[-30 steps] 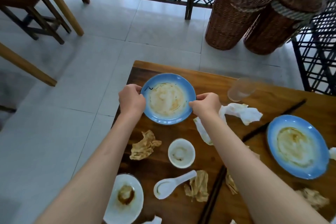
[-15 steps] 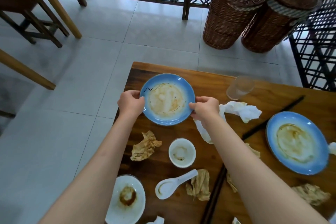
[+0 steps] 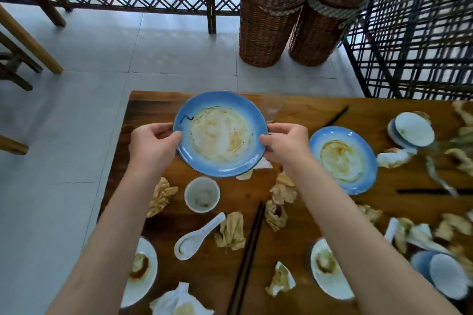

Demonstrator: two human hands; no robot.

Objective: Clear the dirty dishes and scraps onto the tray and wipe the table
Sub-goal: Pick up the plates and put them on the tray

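Note:
I hold a dirty blue plate (image 3: 220, 133) with brown sauce smears above the wooden table (image 3: 302, 215). My left hand (image 3: 151, 147) grips its left rim and my right hand (image 3: 286, 147) grips its right rim. A second dirty blue plate (image 3: 343, 160) lies on the table to the right. Below the held plate stand a small white cup (image 3: 202, 194) and a white soup spoon (image 3: 198, 236). Crumpled stained napkins (image 3: 230, 233) and black chopsticks (image 3: 247, 261) lie scattered around. No tray is in view.
White saucers with sauce sit at the near left (image 3: 139, 271) and near right (image 3: 330, 271). A clear glass (image 3: 272, 108) stands at the far edge. Stacked small dishes (image 3: 410, 133) are at the right. Two wicker baskets (image 3: 271, 18) stand on the tiled floor beyond.
Both hands have lifted the blue plate off the table and brought it nearer and to the right. The view has swung right, showing more dishes and napkins.

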